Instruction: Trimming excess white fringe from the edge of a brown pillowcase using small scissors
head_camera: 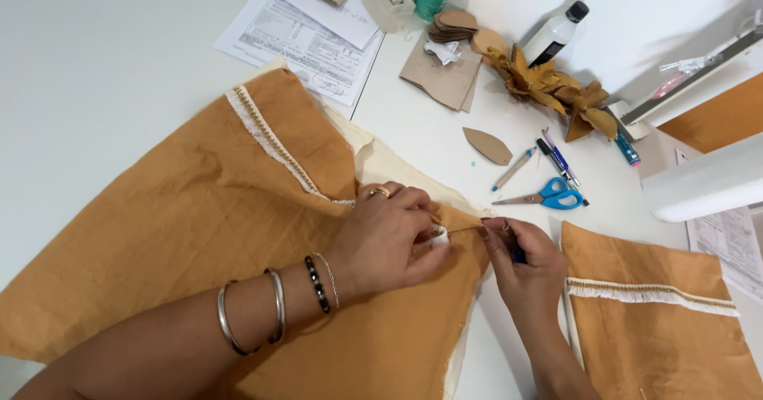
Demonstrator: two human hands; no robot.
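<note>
Here, the left hand [385, 237] is lying on a large piece of mustard-orange fabric [183, 233], its fingers curled and pinching the cloth's right-hand edge where a white beaded trim [266, 139] is ending. The right hand [520, 265] is meeting it from the other side, thumb and forefinger closed on the tip of that same trim, with a small dark tool, too hidden to tell what kind, tucked in the palm. A short length of trim is stretching taut between the two hands. The fabric is spreading leftward across the white table [87, 58] and running out of the frame's lower edge; a cream lining [397, 166] is peeking past its upper right border.

Just right of the right hand, a second orange panel [660, 336] with its own white fringe is lying, leaving only a narrow strip of bare table between the two cloths. Above the hands, blue-handled scissors [548, 196] are resting near a few pens [556, 160] and a leaf-shaped cardboard cut-out [487, 145], well apart from the fingers. Farther back, a cluster of tan fabric leaves [548, 86], a white bottle with a black cap [554, 33], cardboard pieces [445, 70] and printed papers [306, 38] are crowding the far edge. The widest open room is lying to the upper left, where the table is showing bare.
</note>
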